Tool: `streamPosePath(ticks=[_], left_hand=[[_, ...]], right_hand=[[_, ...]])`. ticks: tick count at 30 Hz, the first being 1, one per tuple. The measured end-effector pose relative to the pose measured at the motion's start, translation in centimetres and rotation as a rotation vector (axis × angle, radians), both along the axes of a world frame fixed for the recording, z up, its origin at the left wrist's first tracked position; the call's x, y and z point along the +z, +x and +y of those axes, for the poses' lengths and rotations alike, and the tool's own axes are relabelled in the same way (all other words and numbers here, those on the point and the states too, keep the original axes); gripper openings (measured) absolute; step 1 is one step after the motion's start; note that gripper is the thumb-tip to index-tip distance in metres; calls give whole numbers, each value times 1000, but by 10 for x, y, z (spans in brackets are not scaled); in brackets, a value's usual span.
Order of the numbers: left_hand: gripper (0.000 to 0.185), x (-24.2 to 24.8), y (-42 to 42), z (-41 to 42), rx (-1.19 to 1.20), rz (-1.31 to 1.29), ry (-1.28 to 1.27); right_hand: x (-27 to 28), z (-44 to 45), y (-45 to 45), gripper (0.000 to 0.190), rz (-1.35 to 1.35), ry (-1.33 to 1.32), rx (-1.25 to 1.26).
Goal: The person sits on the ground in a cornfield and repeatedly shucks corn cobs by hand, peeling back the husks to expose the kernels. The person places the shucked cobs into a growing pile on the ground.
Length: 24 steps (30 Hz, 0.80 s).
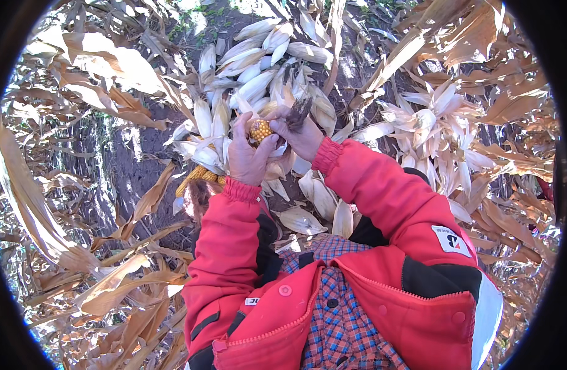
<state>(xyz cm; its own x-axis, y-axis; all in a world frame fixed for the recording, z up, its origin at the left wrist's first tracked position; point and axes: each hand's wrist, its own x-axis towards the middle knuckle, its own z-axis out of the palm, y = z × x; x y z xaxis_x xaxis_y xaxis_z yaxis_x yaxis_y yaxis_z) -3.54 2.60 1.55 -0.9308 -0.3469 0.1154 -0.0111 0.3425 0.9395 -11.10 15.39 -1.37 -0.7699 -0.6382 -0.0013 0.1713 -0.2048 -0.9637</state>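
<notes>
Between my two hands is a corn ear [260, 131] whose tip of yellow kernels shows out of its husk. My left hand [248, 155] curls around the ear's left side, thumb against the kernels. On the other side my right hand [299, 136] pinches peeled husk, and a tuft of dark corn silk [299, 113] hangs over its back. The lower part of the ear is hidden by hands and husk. Below my left wrist lie several bare yellow cobs [198, 178].
A pile of unhusked corn ears [253, 69] lies on the soil just beyond my hands. Stripped husks [431, 120] are heaped at the right. Dry corn stalks [394, 60] and curled leaves [33, 194] crowd both sides. Loose husks [304, 219] lie close to my body.
</notes>
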Motion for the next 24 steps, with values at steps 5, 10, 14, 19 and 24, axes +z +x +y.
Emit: streamPosePath(ticks=[5, 10, 14, 19, 24], left_hand=[[56, 0, -3, 7, -20, 56, -43], [37, -1, -5, 8, -9, -41, -64], [28, -11, -6, 6, 35, 2, 135], [26, -27, -9, 1, 65, 58, 209], [25, -20, -7, 2, 31, -7, 341]], right_hand=[[-11, 0, 1, 11, 83, 119, -108], [0, 2, -1, 5, 61, 185, -183], [1, 2, -5, 3, 29, 152, -200], [-5, 0, -5, 5, -48, 53, -187], [-7, 1, -9, 11, -50, -27, -196]])
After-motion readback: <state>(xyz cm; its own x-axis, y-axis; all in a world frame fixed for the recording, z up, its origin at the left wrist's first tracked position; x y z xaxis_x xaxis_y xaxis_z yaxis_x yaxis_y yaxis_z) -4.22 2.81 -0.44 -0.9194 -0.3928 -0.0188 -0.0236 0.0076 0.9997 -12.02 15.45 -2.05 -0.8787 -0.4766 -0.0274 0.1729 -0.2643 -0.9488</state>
